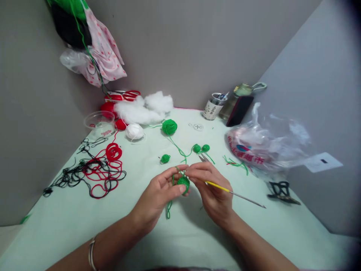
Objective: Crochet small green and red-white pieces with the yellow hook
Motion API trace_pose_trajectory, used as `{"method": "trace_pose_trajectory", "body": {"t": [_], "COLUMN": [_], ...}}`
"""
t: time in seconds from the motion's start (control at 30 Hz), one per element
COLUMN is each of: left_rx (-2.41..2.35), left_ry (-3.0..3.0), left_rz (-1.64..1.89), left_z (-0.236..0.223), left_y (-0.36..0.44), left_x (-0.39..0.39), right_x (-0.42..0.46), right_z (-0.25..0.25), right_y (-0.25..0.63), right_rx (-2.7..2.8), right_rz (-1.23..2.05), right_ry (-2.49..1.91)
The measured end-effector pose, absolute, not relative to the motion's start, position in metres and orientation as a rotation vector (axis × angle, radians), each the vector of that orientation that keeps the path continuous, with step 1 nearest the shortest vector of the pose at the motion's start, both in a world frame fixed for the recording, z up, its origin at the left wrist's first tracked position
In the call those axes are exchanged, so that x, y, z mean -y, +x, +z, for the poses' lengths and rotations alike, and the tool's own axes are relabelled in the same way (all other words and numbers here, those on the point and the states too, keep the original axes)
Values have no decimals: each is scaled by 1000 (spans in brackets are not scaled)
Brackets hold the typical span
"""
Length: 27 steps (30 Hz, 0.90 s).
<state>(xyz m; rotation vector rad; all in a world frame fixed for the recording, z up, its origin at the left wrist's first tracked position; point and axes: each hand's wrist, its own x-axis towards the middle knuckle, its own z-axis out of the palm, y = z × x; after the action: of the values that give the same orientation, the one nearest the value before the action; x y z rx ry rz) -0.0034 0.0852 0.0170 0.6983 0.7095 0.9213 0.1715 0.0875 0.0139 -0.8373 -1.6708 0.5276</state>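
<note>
My left hand [160, 192] pinches a small green crocheted piece [183, 184] between thumb and fingers, with green yarn running over the forefinger. A loop of green yarn [168, 211] dangles below it. In my right hand [213, 192] is a yellow-handled crochet hook [217, 186], its metal end pointing right and down; the end near the green piece is hidden by my fingers. The yarn leads up to a green yarn ball [169, 127]. Small green crocheted balls [201, 148] lie beyond my right hand, and another green piece [165, 158] lies beyond my left.
Tangled black yarn [70, 175] and red yarn [114, 152] spread at the left. White stuffing [141, 109], a white yarn ball [134, 131] and a plastic tub [100, 124] stand behind. Scissors [203, 158], a plastic bag [254, 145], a phone [239, 111] and a hair claw [282, 192] are rightward.
</note>
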Motion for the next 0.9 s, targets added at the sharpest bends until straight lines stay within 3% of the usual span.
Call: {"method": "trace_pose_trajectory", "body": {"t": [0.47,0.67,0.8,0.9], "left_rx": [-752,-766,-807,-778], "left_ry": [669,717,750,758], "left_rz": [955,987,991,984], "left_z": [4,-1,-1,-4], "left_y": [-11,-12,-11,-9], "left_x": [-94,-98,-101,-103], "right_x": [-98,-97,-103,-106], "right_z": [0,5,5,1], "right_y": [162,163,163,164], "right_rx": [1242,934,827,951], "right_rz": [1157,1579,1635,1490], "right_ry": [-880,-942,-974,-969]}}
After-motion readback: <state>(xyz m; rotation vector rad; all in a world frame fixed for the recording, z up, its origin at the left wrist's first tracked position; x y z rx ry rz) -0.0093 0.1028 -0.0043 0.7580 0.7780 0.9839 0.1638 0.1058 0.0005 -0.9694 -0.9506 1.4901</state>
